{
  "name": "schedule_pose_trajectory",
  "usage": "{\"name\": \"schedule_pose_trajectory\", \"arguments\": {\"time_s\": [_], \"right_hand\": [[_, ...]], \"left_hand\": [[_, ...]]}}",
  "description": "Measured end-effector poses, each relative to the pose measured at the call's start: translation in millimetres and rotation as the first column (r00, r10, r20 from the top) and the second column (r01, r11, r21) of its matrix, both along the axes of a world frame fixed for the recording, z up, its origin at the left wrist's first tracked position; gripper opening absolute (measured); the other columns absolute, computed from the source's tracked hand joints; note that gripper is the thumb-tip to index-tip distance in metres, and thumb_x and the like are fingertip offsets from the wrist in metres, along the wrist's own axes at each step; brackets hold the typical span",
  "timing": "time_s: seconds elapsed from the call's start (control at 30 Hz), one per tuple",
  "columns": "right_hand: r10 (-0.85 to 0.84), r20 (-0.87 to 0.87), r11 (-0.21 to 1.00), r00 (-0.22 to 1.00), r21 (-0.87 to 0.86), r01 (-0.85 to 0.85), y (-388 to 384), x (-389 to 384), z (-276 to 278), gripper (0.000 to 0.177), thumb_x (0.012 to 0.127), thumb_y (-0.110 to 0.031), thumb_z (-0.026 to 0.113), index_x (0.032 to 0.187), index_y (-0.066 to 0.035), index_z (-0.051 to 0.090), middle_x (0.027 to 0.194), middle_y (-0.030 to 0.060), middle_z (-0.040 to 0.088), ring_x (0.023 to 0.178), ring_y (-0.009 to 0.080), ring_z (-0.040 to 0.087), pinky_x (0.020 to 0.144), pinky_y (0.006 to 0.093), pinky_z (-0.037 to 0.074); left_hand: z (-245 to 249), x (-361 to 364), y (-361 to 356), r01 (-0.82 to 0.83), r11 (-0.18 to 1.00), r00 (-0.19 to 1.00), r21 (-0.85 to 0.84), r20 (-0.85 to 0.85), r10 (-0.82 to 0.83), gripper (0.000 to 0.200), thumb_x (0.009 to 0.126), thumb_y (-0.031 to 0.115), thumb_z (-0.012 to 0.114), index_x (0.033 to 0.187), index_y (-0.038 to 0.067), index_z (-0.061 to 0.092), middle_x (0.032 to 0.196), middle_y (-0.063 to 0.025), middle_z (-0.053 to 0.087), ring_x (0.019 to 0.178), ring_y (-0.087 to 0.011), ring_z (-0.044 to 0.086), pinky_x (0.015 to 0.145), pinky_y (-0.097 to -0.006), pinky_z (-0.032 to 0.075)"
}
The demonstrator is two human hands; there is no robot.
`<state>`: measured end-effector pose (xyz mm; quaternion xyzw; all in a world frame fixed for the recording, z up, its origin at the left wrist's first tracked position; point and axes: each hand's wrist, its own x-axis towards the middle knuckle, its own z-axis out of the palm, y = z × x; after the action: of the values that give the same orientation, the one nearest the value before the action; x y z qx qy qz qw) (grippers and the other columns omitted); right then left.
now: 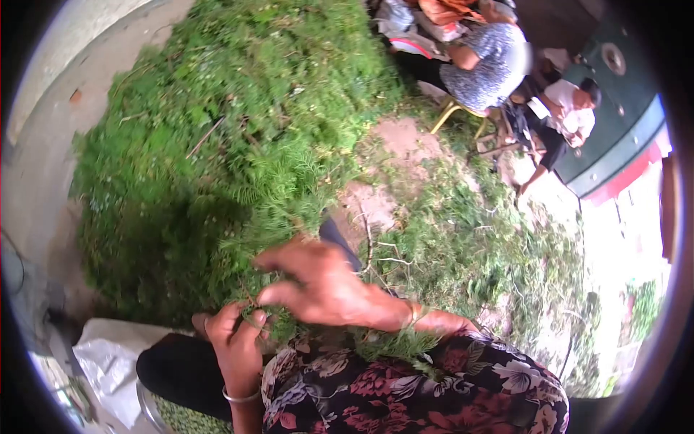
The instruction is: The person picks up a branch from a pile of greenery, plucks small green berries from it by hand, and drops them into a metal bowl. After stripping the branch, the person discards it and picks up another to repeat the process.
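Note:
My left hand, with a bangle at the wrist, is closed on a green feathery sprig near my lap. Just above and to the right of it is my right hand, slightly blurred, its thumb and forefinger apart, with nothing visible between them. Part of the sprig passes below my right hand. Beyond both hands lies a large pile of green leafy branches. More sprig pieces rest on the floral cloth over my lap.
A metal-rimmed container of small green pieces stands at the lower left beside a white plastic bag. Loose branches litter the ground on the right. Two seated people are at the upper right, near a green panel.

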<state>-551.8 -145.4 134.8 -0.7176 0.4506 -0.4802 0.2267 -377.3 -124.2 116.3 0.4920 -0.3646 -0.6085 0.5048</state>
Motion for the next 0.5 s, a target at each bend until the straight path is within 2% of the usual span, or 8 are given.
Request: {"name": "schedule_pose_trajectory", "arguments": {"time_s": [0.07, 0.1, 0.27, 0.33, 0.37, 0.4, 0.47, 0.5], "right_hand": [[0.187, -0.037, 0.967, 0.982, 0.184, -0.177, -6.7, 7.4, -12.1, 0.023, 0.074, -0.011, 0.072, 0.092, 0.002, 0.065, 0.081, 0.0194, 0.064, 0.074, 0.0361, 0.061, 0.067, 0.043, 0.049], [0.21, -0.012, 0.957, 0.978, 0.206, -0.203, -9.2, 11.4, -21.2, 0.018, 0.073, -0.009, 0.071, 0.085, 0.002, 0.065, 0.077, 0.0182, 0.063, 0.073, 0.0349, 0.061, 0.065, 0.0429, 0.048], [0.172, 0.093, 0.964, 0.981, 0.189, -0.187, -10.8, 35.2, -45.3, 0.011, 0.069, -0.004, 0.068, 0.07, 0.001, 0.059, 0.063, 0.0155, 0.057, 0.066, 0.0332, 0.058, 0.059, 0.0413, 0.045], [0.082, 0.203, 0.962, 0.976, 0.238, -0.13, -12.3, 44.8, -53.9, 0.011, 0.07, -0.004, 0.067, 0.07, 0.002, 0.058, 0.064, 0.0155, 0.057, 0.063, 0.0325, 0.058, 0.056, 0.0395, 0.044], [0.066, 0.237, 0.939, 0.969, 0.313, -0.14, -13.4, 46.2, -51.4, 0.011, 0.072, -0.004, 0.065, 0.071, 0.002, 0.057, 0.065, 0.0161, 0.057, 0.063, 0.0305, 0.058, 0.055, 0.0375, 0.044], [0.053, 0.234, 0.944, 0.971, 0.306, -0.125, -15.1, 46.5, -50.7, 0.011, 0.072, -0.004, 0.065, 0.071, 0.002, 0.057, 0.065, 0.0161, 0.057, 0.063, 0.0305, 0.058, 0.055, 0.0375, 0.044], [0.005, 0.385, 0.916, 0.923, 0.369, -0.159, -17.9, 46.8, -50.0, 0.011, 0.074, -0.006, 0.064, 0.071, 0.002, 0.057, 0.066, 0.0166, 0.056, 0.064, 0.0285, 0.06, 0.056, 0.0374, 0.044], [0.014, 0.31, 0.952, 0.951, 0.286, -0.107, -16.0, 49.9, -51.1, 0.012, 0.075, -0.007, 0.064, 0.072, 0.002, 0.056, 0.067, 0.0176, 0.056, 0.065, 0.0317, 0.06, 0.057, 0.0392, 0.045]], "left_hand": [[-12.9, 16.2, -4.4, 0.299, 0.942, 0.881, -0.155, 0.424, -0.21, 0.003, 0.076, -0.003, 0.06, 0.073, -0.002, 0.058, 0.065, -0.0022, 0.055, 0.056, -0.0078, 0.051, 0.048, -0.0237, 0.039], [-13.1, 13.6, -2.9, 0.279, 0.936, 0.884, -0.213, 0.437, -0.164, 0.002, 0.075, -0.003, 0.059, 0.074, -0.003, 0.058, 0.05, 0.002, 0.048, 0.047, -0.0064, 0.046, 0.047, -0.0226, 0.037], [-14.7, 17.6, 2.5, 0.254, 0.933, 0.85, -0.256, 0.519, -0.089, 0.008, 0.075, 0.003, 0.063, 0.078, -0.004, 0.061, 0.06, -0.003, 0.053, 0.052, -0.0107, 0.046, 0.056, -0.0246, 0.038], [-47.0, 21.9, 1.8, -0.005, 0.926, 0.913, -0.376, 0.376, 0.157, 0.011, 0.075, 0.003, 0.061, 0.082, -0.006, 0.061, 0.068, -0.0083, 0.057, 0.052, -0.0156, 0.049, 0.058, -0.0263, 0.042], [-67.9, 32.6, 0.6, 0.0, 0.912, 0.94, -0.409, 0.311, 0.139, 0.018, 0.082, 0.008, 0.059, 0.098, -0.001, 0.058, 0.091, -0.0106, 0.056, 0.062, -0.0154, 0.052, 0.048, -0.0242, 0.043], [-62.5, 35.3, -3.0, 0.014, 0.909, 0.943, -0.416, 0.308, 0.126, 0.018, 0.082, 0.008, 0.059, 0.098, -0.001, 0.058, 0.091, -0.0106, 0.056, 0.062, -0.0154, 0.052, 0.048, -0.0242, 0.043], [-50.2, 40.5, -7.2, 0.117, 0.993, 0.96, -0.012, -0.255, -0.116, 0.02, 0.084, 0.013, 0.055, 0.099, -0.001, 0.055, 0.081, -0.0093, 0.057, 0.055, -0.0155, 0.05, 0.047, -0.0243, 0.041], [-50.8, 34.7, -5.8, 0.031, 0.998, 0.939, 0.057, -0.344, -0.01, 0.023, 0.084, 0.015, 0.053, 0.1, -0.002, 0.054, 0.074, -0.009, 0.057, 0.051, -0.0149, 0.049, 0.045, -0.0242, 0.04]]}}
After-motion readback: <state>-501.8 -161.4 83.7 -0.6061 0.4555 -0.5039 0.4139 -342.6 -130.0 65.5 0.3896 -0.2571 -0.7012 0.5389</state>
